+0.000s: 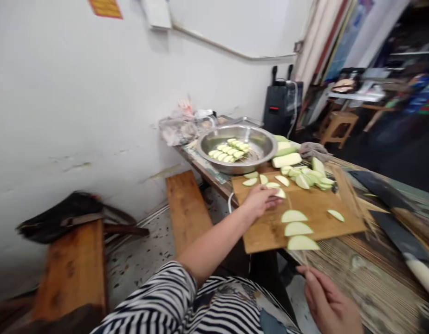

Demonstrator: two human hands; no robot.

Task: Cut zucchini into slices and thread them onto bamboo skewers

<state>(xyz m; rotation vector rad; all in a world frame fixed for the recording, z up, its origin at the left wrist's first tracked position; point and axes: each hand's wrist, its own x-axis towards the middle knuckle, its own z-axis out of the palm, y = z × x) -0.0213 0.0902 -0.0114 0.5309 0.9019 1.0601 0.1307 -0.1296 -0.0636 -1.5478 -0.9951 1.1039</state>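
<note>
My right hand [331,299] pinches the lower end of a thin wooden skewer at the bottom right. Three pale green half-round slices [297,228] are threaded on it, one above another, over the cutting board's front edge. My left hand [262,201] reaches over the left part of the wooden cutting board [266,232], its fingers closed on a slice [280,193]. Loose slices [282,180] lie around that hand, and one slice [336,215] rests alone at the board's right. A pile of slices [307,177] covers the back right of the board.
Behind the board, a metal basin [237,148] holds skewered slices. Peeled squash [287,160] and a grey cloth [314,151] lie beside it. A knife [402,241] and bundled skewers [350,190] are at the right. Wooden benches [188,208] stand left; a black speaker [282,109] is behind.
</note>
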